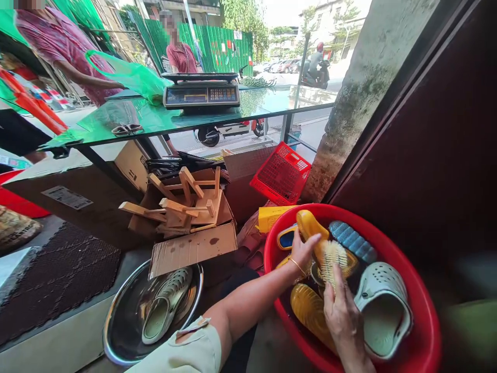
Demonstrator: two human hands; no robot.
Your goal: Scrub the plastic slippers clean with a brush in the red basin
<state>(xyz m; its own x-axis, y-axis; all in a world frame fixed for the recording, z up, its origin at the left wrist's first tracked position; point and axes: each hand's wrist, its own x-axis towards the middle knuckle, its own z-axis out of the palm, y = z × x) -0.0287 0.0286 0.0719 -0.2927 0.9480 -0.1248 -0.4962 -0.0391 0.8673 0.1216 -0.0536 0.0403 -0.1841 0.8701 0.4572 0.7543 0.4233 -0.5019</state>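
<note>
- While my left hand (302, 251) grips the yellow clog (308, 225), its fingers are closed around the clog, which sits inside the red basin (425, 321) near the far rim.
- My right hand (341, 316) has its fingers clamped on the scrubbing brush (332, 261), with the bristles against the clog.
- If the plastic is wet, it could slip from my left fingers and fall onto the pale green clog (382, 311).
- Pushing the brush too hard could make it skid off, or tip the basin toward the steel bowl (105, 331).
</note>
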